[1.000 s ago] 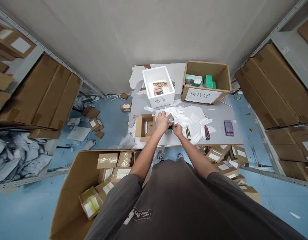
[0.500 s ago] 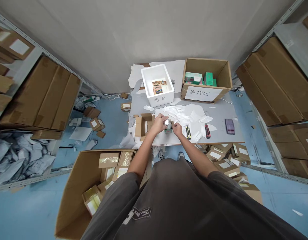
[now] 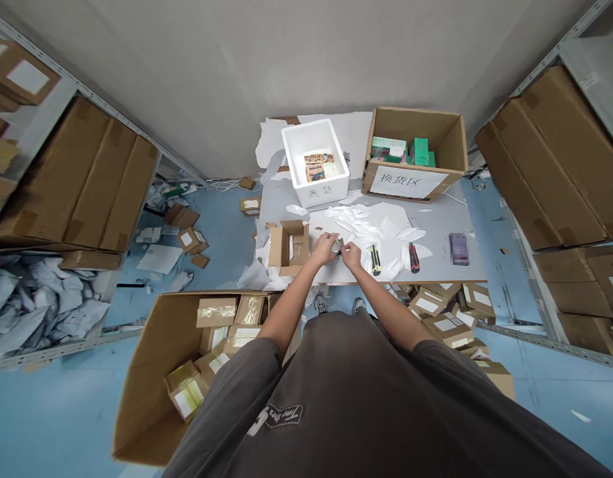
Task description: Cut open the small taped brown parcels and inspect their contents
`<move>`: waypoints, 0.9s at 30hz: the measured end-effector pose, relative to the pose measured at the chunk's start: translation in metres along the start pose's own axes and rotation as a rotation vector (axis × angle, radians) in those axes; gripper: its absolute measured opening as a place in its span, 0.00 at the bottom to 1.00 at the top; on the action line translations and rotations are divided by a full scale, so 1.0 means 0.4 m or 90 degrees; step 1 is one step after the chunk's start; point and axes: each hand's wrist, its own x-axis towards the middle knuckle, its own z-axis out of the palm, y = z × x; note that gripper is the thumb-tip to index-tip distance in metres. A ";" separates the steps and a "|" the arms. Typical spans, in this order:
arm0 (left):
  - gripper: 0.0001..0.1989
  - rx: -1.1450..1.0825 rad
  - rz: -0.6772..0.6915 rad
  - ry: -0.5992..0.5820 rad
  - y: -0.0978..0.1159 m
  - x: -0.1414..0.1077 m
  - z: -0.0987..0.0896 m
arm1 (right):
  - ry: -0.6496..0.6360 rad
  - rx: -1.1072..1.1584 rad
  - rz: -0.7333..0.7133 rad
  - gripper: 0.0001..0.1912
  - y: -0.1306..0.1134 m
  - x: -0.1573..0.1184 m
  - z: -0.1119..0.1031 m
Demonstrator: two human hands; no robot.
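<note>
My left hand [image 3: 324, 248] is wrapped round a small silvery can-like item [image 3: 336, 247] near the table's front edge. Close on its right, my right hand [image 3: 351, 253] has its fingers pinched together at the item's side; what they hold is too small to make out. An open small cardboard box [image 3: 289, 248] stands left of my hands. White crumpled paper [image 3: 356, 224] lies just behind them. To the right are a yellow-and-black cutter [image 3: 375, 259] and a red-and-black cutter [image 3: 414, 257].
A white foam box [image 3: 322, 194] with packets and a carton [image 3: 410, 182] of green boxes stand at the table's back. A purple item [image 3: 458, 249] lies at right. A large carton [image 3: 152, 372] of parcels is at lower left; shelves flank both sides.
The silvery item in my left hand has tilted, and its shiny rounded top no longer shows. My right hand has moved slightly left, closer to it. The view has shifted a little.
</note>
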 end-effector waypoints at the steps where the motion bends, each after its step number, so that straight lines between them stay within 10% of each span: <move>1: 0.41 -0.008 -0.006 -0.012 -0.004 0.004 0.015 | 0.003 0.004 0.003 0.13 -0.001 -0.002 0.001; 7: 0.40 -0.031 -0.015 -0.031 -0.047 -0.025 0.079 | 0.013 0.035 0.000 0.21 0.010 -0.019 -0.002; 13: 0.28 -0.319 -0.216 0.264 -0.130 -0.049 0.146 | -0.017 0.043 -0.034 0.11 0.045 -0.016 -0.006; 16: 0.30 -0.483 -0.331 0.188 -0.170 -0.014 0.170 | -0.025 0.080 -0.086 0.07 0.066 -0.016 -0.004; 21: 0.38 -0.634 -0.229 0.026 -0.207 0.055 0.189 | -0.099 0.126 -0.120 0.10 0.094 -0.018 0.000; 27: 0.31 -0.731 -0.181 0.070 -0.228 0.057 0.221 | -0.203 0.083 -0.184 0.32 0.129 -0.018 0.000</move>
